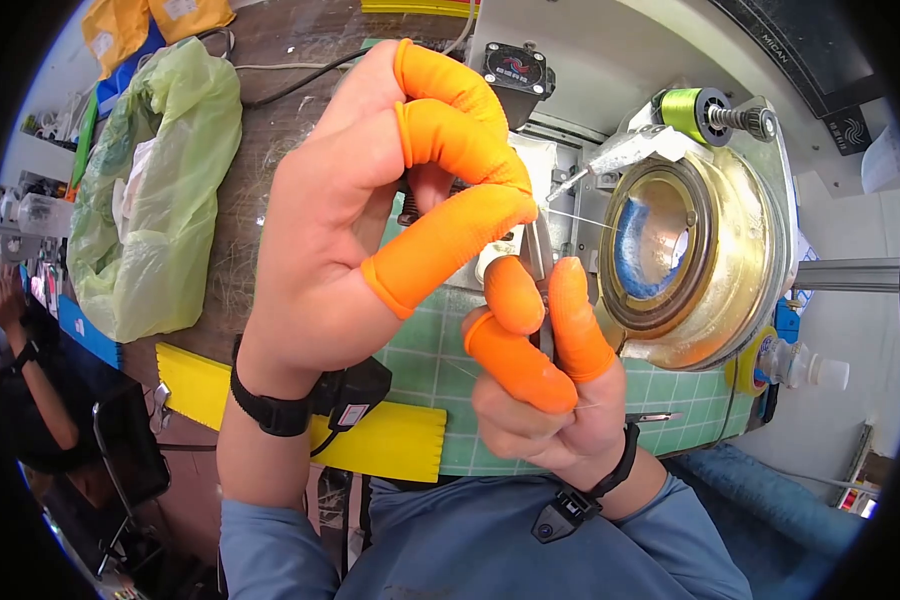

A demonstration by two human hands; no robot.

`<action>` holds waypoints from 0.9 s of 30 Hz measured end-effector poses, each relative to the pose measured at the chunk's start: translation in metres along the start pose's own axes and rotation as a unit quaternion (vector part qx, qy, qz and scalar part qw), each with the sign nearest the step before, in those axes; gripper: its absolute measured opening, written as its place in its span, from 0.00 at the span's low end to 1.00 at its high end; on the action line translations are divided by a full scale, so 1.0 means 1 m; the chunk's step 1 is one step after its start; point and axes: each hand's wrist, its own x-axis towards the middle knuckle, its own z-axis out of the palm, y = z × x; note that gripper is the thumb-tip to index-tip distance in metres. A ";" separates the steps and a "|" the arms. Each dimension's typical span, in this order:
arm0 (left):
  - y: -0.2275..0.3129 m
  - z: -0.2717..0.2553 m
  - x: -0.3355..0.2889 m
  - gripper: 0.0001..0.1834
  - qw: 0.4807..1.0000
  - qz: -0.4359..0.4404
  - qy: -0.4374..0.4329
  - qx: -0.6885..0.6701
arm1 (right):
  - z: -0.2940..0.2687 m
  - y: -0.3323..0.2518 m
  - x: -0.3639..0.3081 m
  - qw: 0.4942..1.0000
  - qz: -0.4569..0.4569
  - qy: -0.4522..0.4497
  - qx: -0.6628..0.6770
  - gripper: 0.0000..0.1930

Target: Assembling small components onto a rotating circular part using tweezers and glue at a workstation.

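Observation:
My left hand (360, 190), with orange finger cots on thumb and fingers, is closed in a pinch at the machine's middle. A thin pale thread (582, 218) runs from its fingertips to the brass-coloured ring (745, 255), which has blue material inside. Just below, my right hand (545, 370), also in orange finger cots, is closed beside a slim upright metal part (540, 245). What its fingers hold is hidden. Between the hands and the ring, a pointed metal arm (610, 155) angles down.
A bright green thread spool (683, 115) sits above the ring. A green cutting mat (420, 345) lies under the hands, with tweezers (655, 416) at right. Yellow strips (390, 440) edge the table. A pale green plastic bag (160, 200) lies left; another person's arm (45, 385) shows beyond.

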 end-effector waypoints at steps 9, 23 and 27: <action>-0.001 -0.003 0.000 0.05 0.998 0.007 0.000 -0.055 | 0.000 0.003 0.001 0.999 -0.003 0.035 0.019 0.23; -0.005 0.005 0.003 0.04 0.998 0.055 0.010 -0.025 | -0.017 -0.001 -0.114 0.934 0.034 0.104 -0.342 0.17; 0.004 -0.001 0.002 0.03 1.000 0.011 0.015 0.010 | -0.011 -0.009 -0.133 0.897 -0.006 0.140 -0.420 0.15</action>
